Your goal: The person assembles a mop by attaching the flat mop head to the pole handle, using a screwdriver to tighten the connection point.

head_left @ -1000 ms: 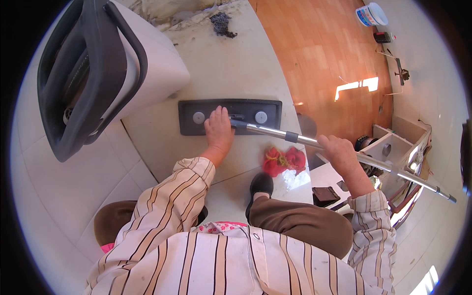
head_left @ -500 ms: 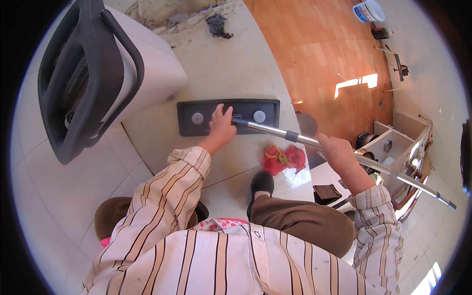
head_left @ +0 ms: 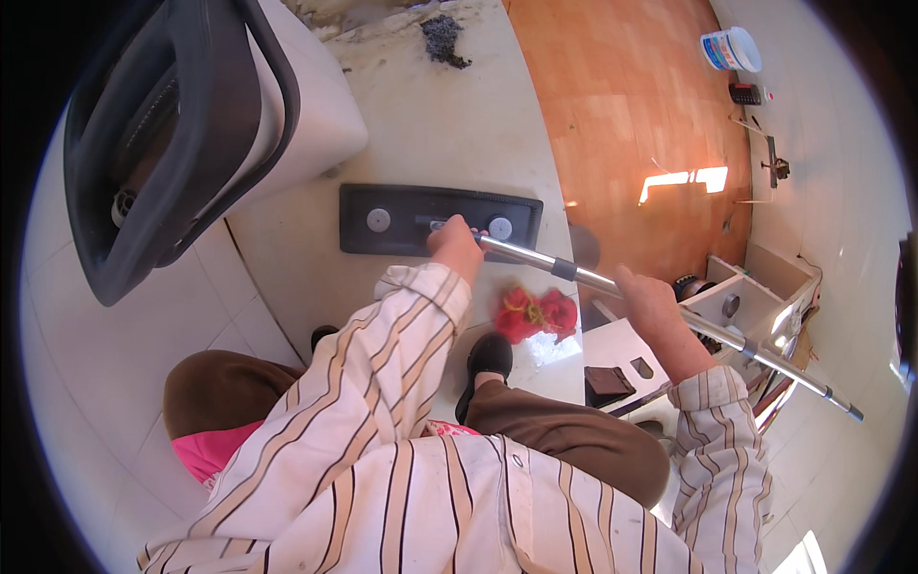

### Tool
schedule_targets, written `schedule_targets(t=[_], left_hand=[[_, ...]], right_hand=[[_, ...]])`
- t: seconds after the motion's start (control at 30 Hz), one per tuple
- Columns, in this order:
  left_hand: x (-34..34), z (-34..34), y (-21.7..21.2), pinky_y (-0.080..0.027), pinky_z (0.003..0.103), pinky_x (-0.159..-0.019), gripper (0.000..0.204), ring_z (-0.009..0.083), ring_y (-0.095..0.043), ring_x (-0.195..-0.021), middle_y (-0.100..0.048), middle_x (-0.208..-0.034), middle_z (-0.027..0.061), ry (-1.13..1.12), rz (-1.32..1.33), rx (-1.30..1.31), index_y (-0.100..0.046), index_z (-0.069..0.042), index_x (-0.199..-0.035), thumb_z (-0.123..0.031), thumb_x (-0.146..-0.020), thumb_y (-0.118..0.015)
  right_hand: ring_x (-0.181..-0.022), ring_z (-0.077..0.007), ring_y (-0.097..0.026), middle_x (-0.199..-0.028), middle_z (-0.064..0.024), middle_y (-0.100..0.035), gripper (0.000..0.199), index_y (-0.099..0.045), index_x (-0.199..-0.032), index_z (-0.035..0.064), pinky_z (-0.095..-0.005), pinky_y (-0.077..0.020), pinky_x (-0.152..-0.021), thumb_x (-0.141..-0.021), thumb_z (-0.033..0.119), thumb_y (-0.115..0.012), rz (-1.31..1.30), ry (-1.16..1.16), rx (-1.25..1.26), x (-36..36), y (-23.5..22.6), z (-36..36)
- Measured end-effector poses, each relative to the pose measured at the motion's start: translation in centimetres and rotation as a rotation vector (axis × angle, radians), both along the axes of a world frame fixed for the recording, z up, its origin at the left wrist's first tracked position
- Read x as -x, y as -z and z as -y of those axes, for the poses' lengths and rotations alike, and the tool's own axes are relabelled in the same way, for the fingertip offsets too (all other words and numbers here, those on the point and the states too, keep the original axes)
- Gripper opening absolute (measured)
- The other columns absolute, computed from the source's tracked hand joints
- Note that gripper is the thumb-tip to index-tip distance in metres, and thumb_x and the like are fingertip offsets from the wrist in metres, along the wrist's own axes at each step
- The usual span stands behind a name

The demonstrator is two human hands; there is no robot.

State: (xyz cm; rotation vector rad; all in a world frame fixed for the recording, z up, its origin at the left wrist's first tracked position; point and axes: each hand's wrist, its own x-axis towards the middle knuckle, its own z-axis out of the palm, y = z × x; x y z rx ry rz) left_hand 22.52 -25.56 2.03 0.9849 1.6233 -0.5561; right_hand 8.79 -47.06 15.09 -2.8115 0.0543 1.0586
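Note:
A long silver metal pole (head_left: 574, 273) runs from a flat black rectangular head (head_left: 402, 218) with two round grey discs on the pale floor out to the right. My left hand (head_left: 457, 247) grips the pole low down, right at the black head. My right hand (head_left: 645, 298) is closed around the pole farther up, past its dark collar. Both arms wear a cream shirt with brown stripes.
A white bin with a large black lid frame (head_left: 182, 134) stands at left. A red crumpled cloth (head_left: 535, 314) lies by my black shoe (head_left: 490, 356). White shelving (head_left: 755, 297) is at right, a white tub (head_left: 732, 48) on the orange floor, and dark debris (head_left: 442, 36) at the top.
My left hand has shifted from resting on the black head onto the base of the pole. The view has tilted slightly; my right hand stays on the pole.

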Motion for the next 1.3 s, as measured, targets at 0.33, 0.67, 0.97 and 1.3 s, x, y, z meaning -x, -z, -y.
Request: schedule_targets(t=[0.33, 0.67, 0.97, 1.3], left_hand=[[-0.5, 1.5, -0.6, -0.048, 0.031, -0.048, 0.006, 0.0215, -0.054, -0.051, -0.054, -0.069, 0.0114, -0.092, -0.019, -0.22, -0.05, 0.005, -0.077, -0.001, -0.075, -0.048], [0.7, 0.0, 0.7, -0.048, 0.035, -0.052, 0.03, 0.0274, -0.061, -0.065, -0.059, -0.079, 0.0186, 0.249, 0.081, -0.168, -0.05, 0.011, -0.096, -0.01, -0.075, -0.043], [1.8, -6.5, -1.3, -0.045, 0.038, -0.058, 0.025, 0.027, -0.055, -0.062, -0.053, -0.071, 0.0113, 0.852, 0.34, 0.02, -0.047, -0.005, -0.089, -0.02, -0.073, -0.06], [-5.2, -0.1, -9.8, -0.044, 0.035, -0.075, 0.023, 0.0309, -0.056, -0.085, -0.059, -0.09, 0.0136, 1.465, 1.747, -0.47, -0.056, -0.003, -0.095, 0.001, -0.073, -0.05]], right_hand=[[-0.06, -0.0298, -0.06, -0.062, -0.0122, -0.057, 0.008, -0.046, -0.082, 0.0069, -0.0409, -0.046, -0.052, -0.076, 0.007, -0.05, 0.018, -0.03, 0.055, -0.5, 0.0, -0.2], [-0.062, -0.0306, -0.06, -0.063, -0.0125, -0.058, 0.007, -0.047, -0.083, 0.0076, -0.0421, -0.0459, -0.054, -0.076, 0.008, -0.05, 0.034, -0.031, 0.04, -0.7, 0.5, 0.4], [-0.068, -0.0379, -0.057, -0.069, -0.0174, -0.058, 0.01, -0.046, -0.084, 0.004, -0.046, -0.0438, -0.058, -0.076, 0.009, -0.048, 0.011, 0.056, 0.038, 0.3, 2.2, 1.5], [-0.065, -0.0344, -0.059, -0.066, -0.015, -0.058, 0.011, -0.044, -0.082, 0.0041, -0.0438, -0.0451, -0.056, -0.073, 0.002, -0.049, 0.108, -0.019, 0.01, -0.3, 1.4, 1.0]])
